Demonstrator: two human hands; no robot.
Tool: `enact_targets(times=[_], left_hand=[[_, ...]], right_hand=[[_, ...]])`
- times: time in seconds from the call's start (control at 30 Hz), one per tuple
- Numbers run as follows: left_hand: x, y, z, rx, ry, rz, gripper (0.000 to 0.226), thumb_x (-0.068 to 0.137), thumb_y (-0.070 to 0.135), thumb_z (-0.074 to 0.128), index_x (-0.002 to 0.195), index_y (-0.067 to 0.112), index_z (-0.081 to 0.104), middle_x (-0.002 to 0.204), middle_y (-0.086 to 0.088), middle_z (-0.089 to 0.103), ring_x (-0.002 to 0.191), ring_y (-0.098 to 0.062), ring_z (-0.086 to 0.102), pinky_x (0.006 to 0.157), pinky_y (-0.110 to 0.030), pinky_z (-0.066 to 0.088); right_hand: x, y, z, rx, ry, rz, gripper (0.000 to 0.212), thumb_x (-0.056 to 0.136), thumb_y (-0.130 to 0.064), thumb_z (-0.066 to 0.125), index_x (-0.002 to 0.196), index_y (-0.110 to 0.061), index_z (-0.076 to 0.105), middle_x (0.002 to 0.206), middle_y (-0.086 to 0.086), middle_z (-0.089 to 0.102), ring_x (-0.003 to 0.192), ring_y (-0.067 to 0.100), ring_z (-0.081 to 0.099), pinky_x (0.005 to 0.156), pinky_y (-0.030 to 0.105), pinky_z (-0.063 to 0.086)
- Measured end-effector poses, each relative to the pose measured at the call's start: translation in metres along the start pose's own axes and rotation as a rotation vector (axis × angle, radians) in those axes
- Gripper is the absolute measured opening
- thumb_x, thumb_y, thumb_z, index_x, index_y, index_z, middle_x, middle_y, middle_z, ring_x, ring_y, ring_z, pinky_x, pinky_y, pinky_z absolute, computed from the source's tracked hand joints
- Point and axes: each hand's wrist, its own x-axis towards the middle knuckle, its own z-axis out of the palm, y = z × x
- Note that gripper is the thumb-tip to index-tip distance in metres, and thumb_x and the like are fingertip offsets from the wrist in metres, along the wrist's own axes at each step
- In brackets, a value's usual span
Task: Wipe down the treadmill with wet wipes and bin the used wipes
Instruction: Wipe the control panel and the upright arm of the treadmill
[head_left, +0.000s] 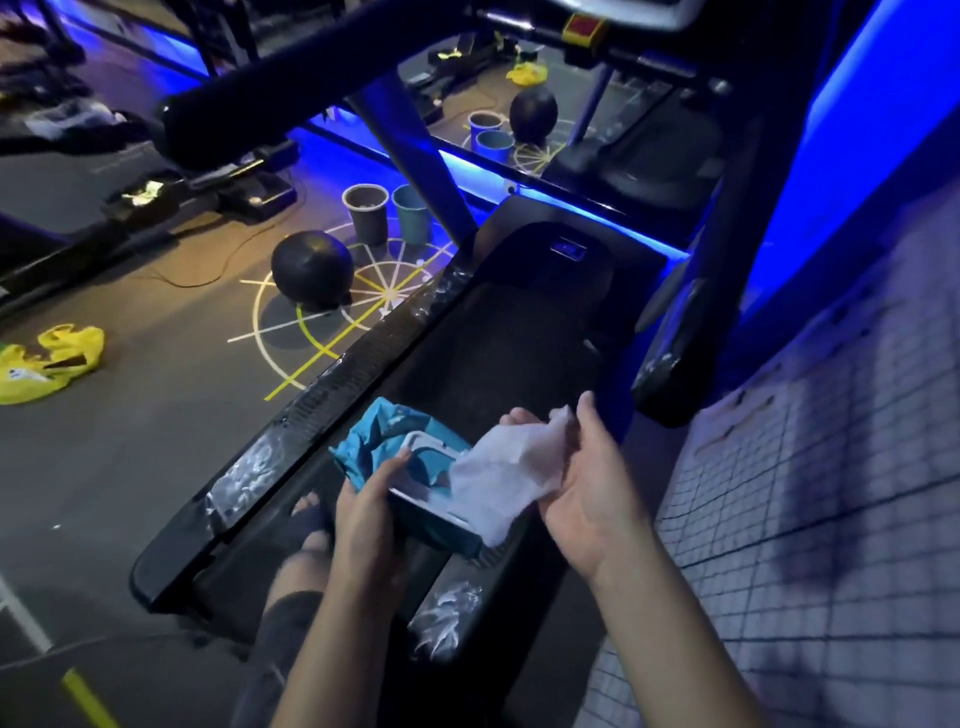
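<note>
A black treadmill (519, 332) runs from the lower left up to the middle, with white smears on its side rails. Above its belt my left hand (366, 512) grips a teal wet-wipe pack (384, 441) whose white lid stands open. A white wipe (506, 467) hangs out of the pack's opening, and my right hand (587, 478) pinches its upper end between thumb and fingers. Both hands are close together over the near end of the belt.
Two bins, one grey (366, 213) and one teal (411, 212), stand on the floor left of the treadmill, beside a black ball (311, 270). A yellow bag (49, 361) lies at far left. A mirror and blue-lit wall lie ahead; white tiles (810, 493) on the right.
</note>
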Motion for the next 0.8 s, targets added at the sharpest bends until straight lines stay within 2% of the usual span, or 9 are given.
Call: enact_targets(times=[0.07, 0.13, 0.2, 0.27, 0.37, 0.5, 0.63, 0.7, 0.8], left_hand=[[-0.002, -0.001, 0.012, -0.049, -0.064, -0.049, 0.043, 0.097, 0.003, 0.062, 0.140, -0.006, 0.060, 0.128, -0.023, 0.070, 0.088, -0.028, 0.076, 0.066, -0.036, 0.063], [-0.002, -0.002, 0.021, -0.041, -0.093, -0.090, 0.044, 0.098, 0.003, 0.060, 0.141, -0.008, 0.057, 0.123, -0.024, 0.069, 0.081, -0.027, 0.077, 0.062, -0.035, 0.063], [0.003, -0.004, 0.027, 0.012, -0.093, -0.105, 0.045, 0.096, 0.007, 0.064, 0.140, -0.006, 0.060, 0.127, -0.027, 0.070, 0.094, -0.036, 0.077, 0.067, -0.040, 0.065], [0.009, -0.002, 0.032, 0.029, -0.103, -0.125, 0.050, 0.091, 0.014, 0.071, 0.137, -0.004, 0.062, 0.132, -0.033, 0.066, 0.116, -0.051, 0.068, 0.085, -0.056, 0.064], [0.012, 0.004, 0.048, 0.048, -0.135, -0.117, 0.053, 0.088, 0.021, 0.076, 0.135, -0.001, 0.065, 0.133, -0.034, 0.065, 0.118, -0.052, 0.066, 0.103, -0.066, 0.052], [0.025, 0.010, 0.066, 0.070, -0.234, -0.145, 0.047, 0.091, 0.019, 0.073, 0.135, 0.002, 0.067, 0.131, -0.024, 0.071, 0.116, -0.044, 0.070, 0.098, -0.057, 0.059], [0.040, 0.018, 0.056, 0.031, -0.290, -0.191, 0.053, 0.090, 0.017, 0.074, 0.140, 0.001, 0.063, 0.137, -0.026, 0.067, 0.125, -0.049, 0.064, 0.106, -0.068, 0.049], [0.046, 0.026, 0.041, 0.037, -0.293, -0.207, 0.054, 0.088, 0.017, 0.076, 0.138, 0.000, 0.064, 0.136, -0.027, 0.067, 0.124, -0.048, 0.065, 0.106, -0.067, 0.050], [0.055, 0.045, 0.015, 0.069, -0.269, -0.239, 0.047, 0.090, 0.014, 0.075, 0.134, -0.001, 0.067, 0.130, -0.027, 0.070, 0.112, -0.042, 0.070, 0.096, -0.055, 0.060]], right_hand=[[-0.006, -0.005, -0.005, -0.003, -0.040, 0.038, 0.054, 0.092, -0.050, 0.060, 0.114, -0.001, 0.065, 0.117, 0.014, 0.071, 0.108, 0.024, 0.071, 0.096, 0.037, 0.055], [-0.011, -0.011, -0.008, 0.002, -0.080, 0.003, 0.044, 0.086, -0.029, 0.068, 0.115, 0.004, 0.067, 0.121, 0.019, 0.070, 0.109, 0.020, 0.070, 0.096, 0.030, 0.056], [-0.017, -0.017, -0.009, 0.031, -0.129, -0.028, 0.042, 0.082, -0.012, 0.066, 0.120, 0.005, 0.063, 0.123, 0.020, 0.069, 0.105, 0.016, 0.072, 0.090, 0.024, 0.057], [-0.019, -0.021, -0.010, 0.050, -0.155, -0.045, 0.041, 0.082, -0.008, 0.061, 0.121, 0.005, 0.062, 0.122, 0.020, 0.070, 0.104, 0.017, 0.072, 0.088, 0.026, 0.059], [-0.022, -0.031, -0.009, 0.021, -0.157, -0.092, 0.034, 0.091, -0.014, 0.056, 0.123, -0.005, 0.064, 0.121, 0.020, 0.070, 0.111, 0.021, 0.070, 0.094, 0.037, 0.057], [-0.024, -0.045, -0.005, -0.152, -0.083, -0.242, 0.033, 0.103, -0.025, 0.047, 0.132, -0.020, 0.062, 0.118, 0.021, 0.071, 0.116, 0.024, 0.068, 0.104, 0.046, 0.049], [-0.021, -0.043, 0.007, -0.319, 0.092, -0.362, 0.033, 0.107, -0.036, 0.042, 0.132, -0.030, 0.061, 0.111, 0.016, 0.075, 0.107, 0.024, 0.072, 0.101, 0.046, 0.052], [-0.017, -0.032, 0.015, -0.350, 0.199, -0.354, 0.034, 0.107, -0.041, 0.040, 0.130, -0.029, 0.062, 0.103, 0.016, 0.076, 0.102, 0.026, 0.074, 0.100, 0.047, 0.053], [-0.019, -0.009, 0.034, -0.303, 0.279, -0.250, 0.037, 0.103, -0.041, 0.051, 0.125, -0.015, 0.063, 0.104, 0.018, 0.076, 0.102, 0.030, 0.073, 0.101, 0.048, 0.052]])
